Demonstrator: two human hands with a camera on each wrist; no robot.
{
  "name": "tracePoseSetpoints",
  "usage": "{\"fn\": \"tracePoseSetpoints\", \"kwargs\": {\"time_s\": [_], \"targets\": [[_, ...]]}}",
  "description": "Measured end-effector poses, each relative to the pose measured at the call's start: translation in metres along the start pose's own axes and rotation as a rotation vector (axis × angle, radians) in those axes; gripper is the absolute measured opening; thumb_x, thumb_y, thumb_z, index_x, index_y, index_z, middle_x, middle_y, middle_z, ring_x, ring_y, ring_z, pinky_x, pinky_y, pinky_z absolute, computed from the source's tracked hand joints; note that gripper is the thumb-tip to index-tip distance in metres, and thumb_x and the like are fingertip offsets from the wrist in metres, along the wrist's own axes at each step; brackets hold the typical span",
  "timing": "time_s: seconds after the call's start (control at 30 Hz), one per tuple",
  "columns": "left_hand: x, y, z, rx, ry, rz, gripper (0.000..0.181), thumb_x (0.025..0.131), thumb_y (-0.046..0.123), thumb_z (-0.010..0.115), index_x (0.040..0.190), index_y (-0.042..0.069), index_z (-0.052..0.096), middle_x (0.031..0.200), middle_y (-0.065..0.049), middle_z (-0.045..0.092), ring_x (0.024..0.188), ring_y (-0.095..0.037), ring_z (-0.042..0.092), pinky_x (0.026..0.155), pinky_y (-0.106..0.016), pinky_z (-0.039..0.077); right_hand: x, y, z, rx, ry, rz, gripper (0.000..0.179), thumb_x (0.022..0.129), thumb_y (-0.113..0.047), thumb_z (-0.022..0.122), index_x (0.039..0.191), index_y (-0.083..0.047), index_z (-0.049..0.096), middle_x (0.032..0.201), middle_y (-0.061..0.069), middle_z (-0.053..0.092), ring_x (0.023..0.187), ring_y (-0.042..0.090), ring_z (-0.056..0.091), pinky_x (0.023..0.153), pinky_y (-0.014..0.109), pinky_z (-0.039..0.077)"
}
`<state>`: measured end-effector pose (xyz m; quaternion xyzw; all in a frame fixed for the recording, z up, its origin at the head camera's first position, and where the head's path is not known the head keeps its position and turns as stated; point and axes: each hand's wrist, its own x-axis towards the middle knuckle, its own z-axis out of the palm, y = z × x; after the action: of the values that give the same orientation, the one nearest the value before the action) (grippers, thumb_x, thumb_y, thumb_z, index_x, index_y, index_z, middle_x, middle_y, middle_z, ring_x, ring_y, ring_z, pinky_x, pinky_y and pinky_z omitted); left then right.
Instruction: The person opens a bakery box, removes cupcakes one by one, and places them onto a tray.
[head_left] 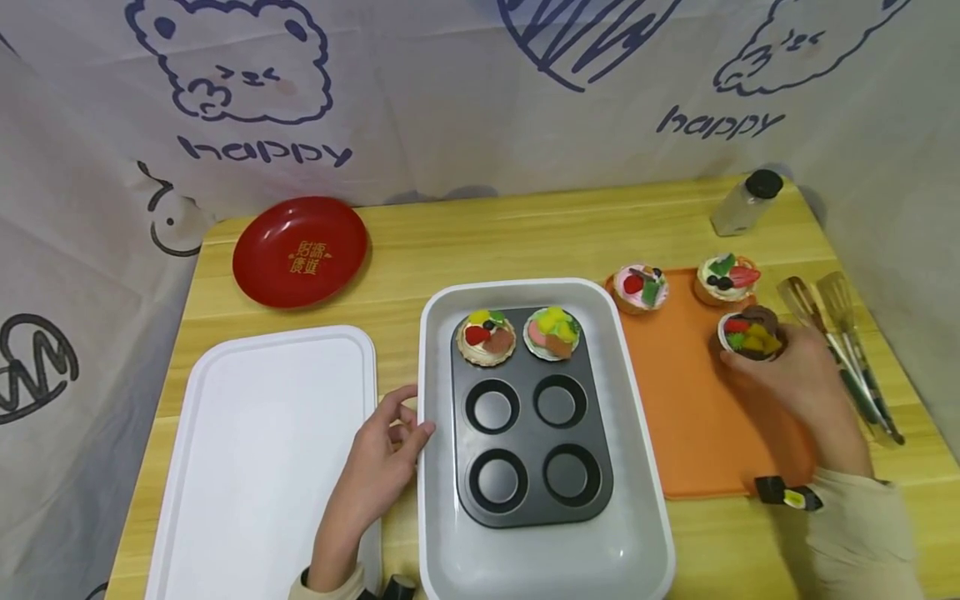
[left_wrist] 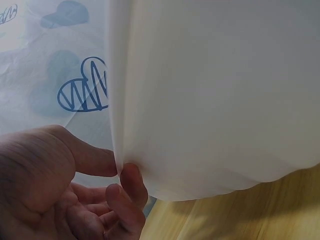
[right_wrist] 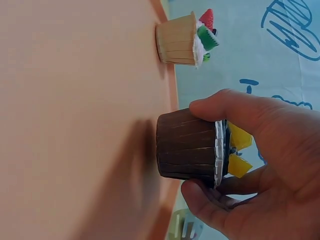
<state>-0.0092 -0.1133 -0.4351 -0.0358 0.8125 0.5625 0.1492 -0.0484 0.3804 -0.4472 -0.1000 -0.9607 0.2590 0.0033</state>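
My right hand (head_left: 798, 392) holds a cupcake (right_wrist: 185, 145) in a brown paper cup, thumb and fingers on its sides. Fruit pieces and a brown topping (head_left: 752, 332) show on it. It is over the orange board (head_left: 705, 417); whether its base touches is hard to tell. My left hand (head_left: 378, 458) pinches the left rim of a deep white tray (head_left: 547, 562) between thumb and fingers. Inside that tray lies a dark muffin pan (head_left: 528, 446), two fruit-topped cupcakes (head_left: 486, 337) filling its far row. A pink-cream cupcake (head_left: 640, 289) and a white-cream cupcake (head_left: 726, 279) stand at the board's far edge.
On the left lies a white rectangular tray or lid (head_left: 262, 458), with a red plate (head_left: 300, 250) behind it. A black-capped jar (head_left: 746, 202) stands at the back right. Metal utensils with dark handles (head_left: 855, 358) lie right of the board. A printed cloth (head_left: 420, 100) hangs behind the table.
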Motion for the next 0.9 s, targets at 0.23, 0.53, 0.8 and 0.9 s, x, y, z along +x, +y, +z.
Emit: {"fn": "tracePoseSetpoints", "kwargs": {"time_s": [0.23,0.53,0.8,0.9], "targets": [[-0.0002,0.0002,-0.0011,-0.013,0.005,-0.004,0.045,0.096,0.008,0.067,0.138,0.010,0.053,0.094,-0.009,0.057,0.077,-0.021,0.063,0.061,-0.025,0.049,-0.0052,0.0031,0.0051,0.005,-0.033,0.068,0.062,0.085,-0.034,0.079,0.108,0.019,0.057,0.094,0.034,0.059,0.077,0.044,0.060,0.060,0.049,0.050],[-0.0002,-0.0013,-0.0007,-0.025,0.005,-0.005,0.045,0.095,0.007,0.067,0.138,0.010,0.053,0.094,-0.010,0.056,0.078,-0.021,0.063,0.061,-0.025,0.050,-0.0074,0.0042,0.0071,0.000,0.001,0.052,0.060,0.082,-0.031,0.081,0.105,0.020,0.060,0.093,0.037,0.062,0.083,0.049,0.059,0.068,0.057,0.049],[0.0005,-0.0008,0.0005,-0.033,0.000,-0.007,0.045,0.096,0.007,0.066,0.138,0.009,0.052,0.094,-0.010,0.057,0.078,-0.022,0.063,0.062,-0.026,0.051,-0.0085,0.0041,0.0083,-0.031,0.015,0.071,0.060,0.081,-0.029,0.081,0.101,0.023,0.059,0.091,0.038,0.060,0.084,0.051,0.055,0.068,0.059,0.046],[0.0002,-0.0008,0.0006,-0.029,0.003,-0.007,0.045,0.096,0.007,0.066,0.138,0.009,0.052,0.094,-0.010,0.057,0.078,-0.022,0.063,0.062,-0.026,0.051,-0.0088,0.0032,0.0081,-0.035,0.002,0.087,0.064,0.082,-0.031,0.080,0.105,0.024,0.056,0.096,0.040,0.056,0.089,0.053,0.051,0.071,0.060,0.044]]}}
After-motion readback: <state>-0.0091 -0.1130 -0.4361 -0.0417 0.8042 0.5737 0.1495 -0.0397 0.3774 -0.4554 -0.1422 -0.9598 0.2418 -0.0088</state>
